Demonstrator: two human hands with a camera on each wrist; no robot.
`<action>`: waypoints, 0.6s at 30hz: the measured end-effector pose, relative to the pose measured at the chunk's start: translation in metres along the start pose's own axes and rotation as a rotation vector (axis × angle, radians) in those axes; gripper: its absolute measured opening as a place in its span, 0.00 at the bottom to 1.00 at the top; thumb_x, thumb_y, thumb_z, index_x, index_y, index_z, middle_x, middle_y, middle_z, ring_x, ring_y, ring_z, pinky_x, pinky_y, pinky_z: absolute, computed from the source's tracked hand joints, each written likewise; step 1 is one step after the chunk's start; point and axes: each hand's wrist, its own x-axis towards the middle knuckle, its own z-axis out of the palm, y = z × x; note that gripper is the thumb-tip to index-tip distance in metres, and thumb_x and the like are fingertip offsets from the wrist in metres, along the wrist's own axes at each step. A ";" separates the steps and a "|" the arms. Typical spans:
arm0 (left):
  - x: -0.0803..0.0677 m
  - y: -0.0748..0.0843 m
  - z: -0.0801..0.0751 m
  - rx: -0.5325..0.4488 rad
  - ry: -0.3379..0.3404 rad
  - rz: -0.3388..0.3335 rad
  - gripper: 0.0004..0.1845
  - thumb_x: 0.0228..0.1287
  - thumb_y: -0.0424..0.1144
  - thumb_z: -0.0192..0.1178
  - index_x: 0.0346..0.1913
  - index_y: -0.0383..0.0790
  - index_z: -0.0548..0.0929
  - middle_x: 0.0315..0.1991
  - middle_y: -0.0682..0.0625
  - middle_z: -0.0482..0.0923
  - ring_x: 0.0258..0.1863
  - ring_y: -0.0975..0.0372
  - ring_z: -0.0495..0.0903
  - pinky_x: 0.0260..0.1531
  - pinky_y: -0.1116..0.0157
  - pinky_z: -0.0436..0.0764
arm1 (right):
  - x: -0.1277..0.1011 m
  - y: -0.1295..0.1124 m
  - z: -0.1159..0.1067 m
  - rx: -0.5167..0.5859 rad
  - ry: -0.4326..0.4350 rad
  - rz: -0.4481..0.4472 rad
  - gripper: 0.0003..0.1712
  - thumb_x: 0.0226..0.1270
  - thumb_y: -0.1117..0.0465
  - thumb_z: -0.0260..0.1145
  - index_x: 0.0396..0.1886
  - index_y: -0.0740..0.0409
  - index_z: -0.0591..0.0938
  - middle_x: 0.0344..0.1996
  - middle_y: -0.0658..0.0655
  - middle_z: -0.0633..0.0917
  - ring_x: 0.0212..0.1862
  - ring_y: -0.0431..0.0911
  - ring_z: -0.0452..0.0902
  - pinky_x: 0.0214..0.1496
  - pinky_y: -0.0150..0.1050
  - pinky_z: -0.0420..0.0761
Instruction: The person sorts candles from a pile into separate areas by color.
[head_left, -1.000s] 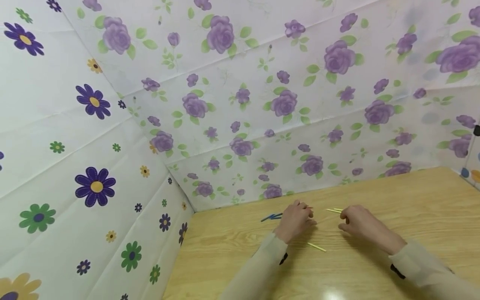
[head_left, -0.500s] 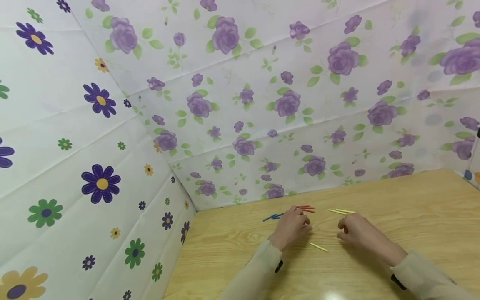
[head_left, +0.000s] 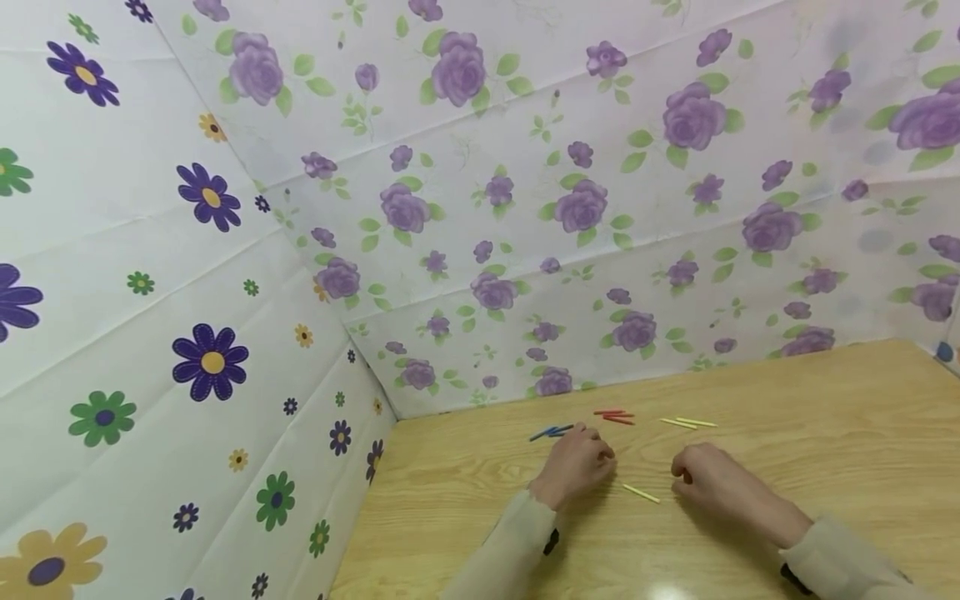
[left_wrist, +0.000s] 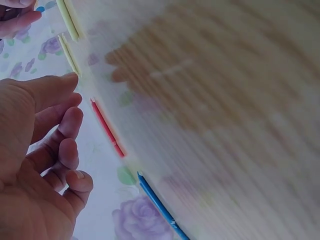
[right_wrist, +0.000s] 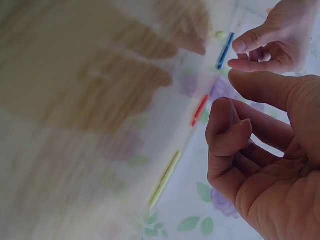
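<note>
My left hand [head_left: 573,467] hovers low over the wooden table with loosely curled fingers and nothing in them, just in front of several short blue sticks [head_left: 546,433]. Past its fingertips lie several red sticks [head_left: 617,417] in a small group. My right hand [head_left: 735,492] is also relaxed and holds nothing; its thumb and index finger stand apart in the right wrist view. Two yellow sticks [head_left: 678,424] lie beyond it, side by side. A single yellow stick [head_left: 641,493] rests on the wood between the two hands, nearer to me.
The wooden table [head_left: 840,417] meets a white cloth wall with purple roses [head_left: 577,208] at the back. On the left stands another white cloth wall [head_left: 150,467] printed with daisies. Both wrist views show reflections on the shiny tabletop.
My left hand has drawn back towards me, uncovering the red sticks. The right hand has come slightly nearer too, off the two yellow sticks. The head view has shifted a little.
</note>
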 end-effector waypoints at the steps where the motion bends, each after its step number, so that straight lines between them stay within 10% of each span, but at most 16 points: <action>1: -0.001 0.000 0.000 -0.011 -0.009 -0.002 0.07 0.74 0.45 0.72 0.47 0.52 0.97 0.40 0.60 0.89 0.34 0.70 0.69 0.34 0.79 0.65 | -0.001 -0.001 0.002 0.009 -0.004 -0.006 0.10 0.63 0.71 0.73 0.24 0.54 0.87 0.19 0.43 0.76 0.24 0.33 0.62 0.28 0.31 0.65; 18: -0.007 0.002 0.004 -0.137 -0.160 0.035 0.09 0.71 0.51 0.76 0.49 0.55 0.96 0.41 0.64 0.88 0.39 0.73 0.72 0.40 0.80 0.71 | 0.001 -0.010 0.016 0.032 -0.081 -0.054 0.21 0.59 0.68 0.76 0.15 0.47 0.76 0.16 0.38 0.65 0.21 0.31 0.56 0.23 0.28 0.58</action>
